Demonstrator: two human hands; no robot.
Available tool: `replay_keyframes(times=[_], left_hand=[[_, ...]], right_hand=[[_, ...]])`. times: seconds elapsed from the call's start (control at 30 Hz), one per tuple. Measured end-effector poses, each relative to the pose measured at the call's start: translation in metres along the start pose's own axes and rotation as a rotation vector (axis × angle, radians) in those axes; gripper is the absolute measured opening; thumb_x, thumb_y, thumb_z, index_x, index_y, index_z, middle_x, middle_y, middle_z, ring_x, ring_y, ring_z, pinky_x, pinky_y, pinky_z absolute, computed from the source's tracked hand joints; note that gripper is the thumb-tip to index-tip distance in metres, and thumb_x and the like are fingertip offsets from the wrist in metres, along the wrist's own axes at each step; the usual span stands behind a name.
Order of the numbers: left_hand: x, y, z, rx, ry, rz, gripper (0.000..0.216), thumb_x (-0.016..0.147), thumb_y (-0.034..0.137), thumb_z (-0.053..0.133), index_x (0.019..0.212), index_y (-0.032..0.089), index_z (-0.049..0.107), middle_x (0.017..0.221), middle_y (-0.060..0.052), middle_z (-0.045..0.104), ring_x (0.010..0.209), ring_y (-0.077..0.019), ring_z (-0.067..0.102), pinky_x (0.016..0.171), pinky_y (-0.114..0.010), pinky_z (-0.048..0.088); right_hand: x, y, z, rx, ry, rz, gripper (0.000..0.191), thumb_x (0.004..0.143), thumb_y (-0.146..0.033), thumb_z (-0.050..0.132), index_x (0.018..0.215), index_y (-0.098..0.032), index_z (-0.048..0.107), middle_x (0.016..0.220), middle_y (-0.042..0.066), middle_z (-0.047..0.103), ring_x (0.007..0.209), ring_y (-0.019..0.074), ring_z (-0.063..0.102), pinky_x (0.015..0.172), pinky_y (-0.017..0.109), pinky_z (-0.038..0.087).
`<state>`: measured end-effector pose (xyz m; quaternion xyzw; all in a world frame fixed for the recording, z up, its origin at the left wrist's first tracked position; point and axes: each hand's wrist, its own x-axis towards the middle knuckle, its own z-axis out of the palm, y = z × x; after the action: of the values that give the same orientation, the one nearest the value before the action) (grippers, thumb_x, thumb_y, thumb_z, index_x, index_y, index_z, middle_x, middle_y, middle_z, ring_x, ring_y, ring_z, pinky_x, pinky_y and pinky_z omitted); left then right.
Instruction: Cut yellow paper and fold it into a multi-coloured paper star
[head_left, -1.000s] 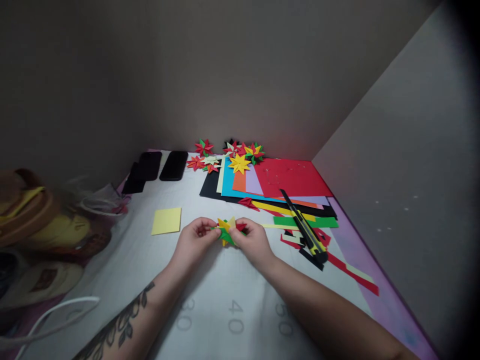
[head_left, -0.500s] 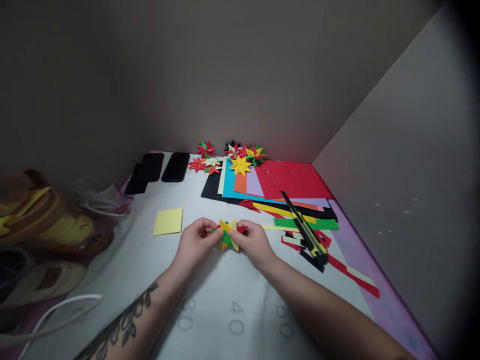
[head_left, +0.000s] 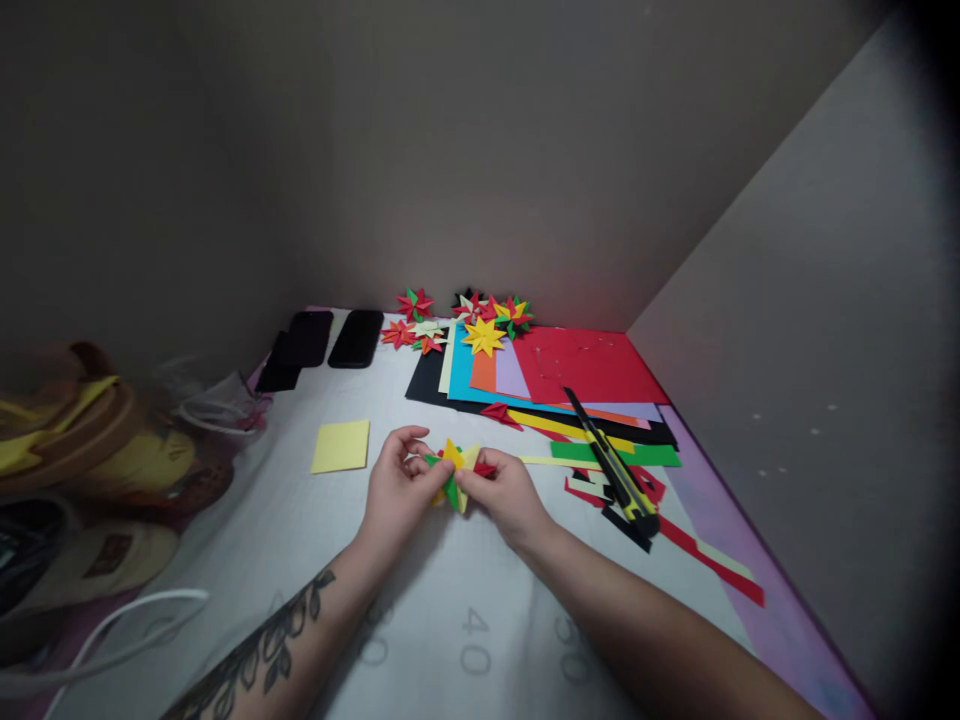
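Note:
Between my two hands, above the middle of the table, is a folded paper star (head_left: 454, 490) with yellow, green, cream and red points. My left hand (head_left: 405, 478) pinches its left side between thumb and fingers, the index finger raised a little off the paper. On the other side my right hand (head_left: 510, 493) grips it, thumb on the front face near the centre and fingers behind. Parts of the star are hidden by my fingers. To the left lies a yellow sticky-note pad (head_left: 340, 447).
Finished paper stars (head_left: 484, 337) sit at the back by the wall, beside stacked coloured sheets (head_left: 592, 365). A utility knife (head_left: 613, 465) rests on paper strips (head_left: 724, 570) at the right. Two dark phone-like slabs (head_left: 356, 339) lie back left; a cap (head_left: 97, 560) and cable (head_left: 127, 605) are left.
The star has turned slightly in my hands. My left index finger has lifted and my left thumb has shifted inward on the paper. The whole view has moved slightly.

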<state>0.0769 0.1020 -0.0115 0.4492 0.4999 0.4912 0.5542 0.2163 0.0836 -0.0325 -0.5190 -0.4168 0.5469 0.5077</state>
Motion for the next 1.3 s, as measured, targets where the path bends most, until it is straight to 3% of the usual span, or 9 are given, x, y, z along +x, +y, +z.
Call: replay_keyframes(times=[0.17, 0.33, 0.57, 0.77, 0.97, 1.1, 1.3], left_hand=[[-0.001, 0.003, -0.002, 0.015, -0.077, -0.041, 0.038, 0.066, 0.023, 0.071, 0.099, 0.019, 0.053, 0.077, 0.003, 0.058, 0.060, -0.0073, 0.055, 0.059, -0.020, 0.047], [0.000, 0.007, -0.006, 0.047, -0.097, -0.087, 0.038, 0.064, 0.027, 0.072, 0.096, 0.018, 0.054, 0.070, 0.003, 0.059, 0.063, -0.0113, 0.058, 0.060, -0.022, 0.047], [0.000, 0.003, -0.006, 0.171, -0.068, 0.027, 0.018, 0.070, 0.023, 0.067, 0.085, 0.019, 0.057, 0.065, 0.004, 0.054, 0.057, -0.0096, 0.051, 0.054, -0.021, 0.043], [0.000, 0.003, -0.008, 0.338, -0.079, 0.174, 0.005, 0.073, 0.021, 0.064, 0.078, 0.019, 0.065, 0.081, -0.001, 0.062, 0.073, -0.0138, 0.058, 0.062, -0.023, 0.046], [0.001, 0.003, -0.011, 0.384, -0.123, 0.278, 0.007, 0.077, 0.022, 0.061, 0.078, 0.019, 0.068, 0.092, -0.005, 0.065, 0.086, -0.0176, 0.061, 0.071, -0.026, 0.049], [0.004, 0.007, -0.014, 0.448, -0.139, 0.294, 0.007, 0.078, 0.023, 0.061, 0.075, 0.019, 0.067, 0.091, -0.006, 0.067, 0.084, -0.0182, 0.062, 0.069, -0.027, 0.050], [0.011, 0.011, -0.023, 0.556, -0.266, 0.376, 0.010, 0.078, 0.025, 0.061, 0.075, 0.020, 0.070, 0.103, -0.009, 0.065, 0.094, -0.0209, 0.063, 0.066, -0.026, 0.053]], right_hand=[[-0.001, -0.003, 0.000, -0.085, 0.045, 0.034, 0.010, 0.068, -0.025, 0.063, 0.063, -0.017, 0.058, 0.053, -0.004, 0.054, 0.047, 0.0104, 0.047, 0.047, 0.021, 0.038], [-0.001, -0.003, -0.001, -0.099, 0.045, 0.019, 0.015, 0.068, -0.025, 0.064, 0.058, -0.017, 0.055, 0.051, -0.004, 0.052, 0.047, 0.0099, 0.046, 0.047, 0.021, 0.038], [0.001, -0.004, -0.001, 0.036, -0.057, 0.026, 0.009, 0.068, -0.021, 0.064, 0.075, -0.017, 0.059, 0.059, -0.004, 0.054, 0.048, 0.0098, 0.048, 0.047, 0.021, 0.040], [0.001, -0.001, -0.002, 0.031, -0.036, -0.028, 0.011, 0.067, -0.017, 0.062, 0.076, -0.018, 0.057, 0.060, -0.006, 0.052, 0.050, 0.0087, 0.047, 0.048, 0.020, 0.039], [0.002, 0.000, -0.003, -0.007, 0.011, -0.028, 0.011, 0.067, -0.019, 0.063, 0.073, -0.018, 0.054, 0.060, -0.006, 0.050, 0.050, 0.0085, 0.045, 0.045, 0.019, 0.037], [0.002, -0.001, -0.003, -0.012, -0.006, -0.019, 0.011, 0.067, -0.020, 0.063, 0.074, -0.018, 0.055, 0.061, -0.005, 0.051, 0.050, 0.0087, 0.046, 0.045, 0.019, 0.038], [0.002, -0.001, -0.004, -0.044, -0.012, -0.020, 0.011, 0.066, -0.022, 0.063, 0.074, -0.018, 0.056, 0.059, -0.005, 0.052, 0.047, 0.0089, 0.046, 0.043, 0.020, 0.038]])
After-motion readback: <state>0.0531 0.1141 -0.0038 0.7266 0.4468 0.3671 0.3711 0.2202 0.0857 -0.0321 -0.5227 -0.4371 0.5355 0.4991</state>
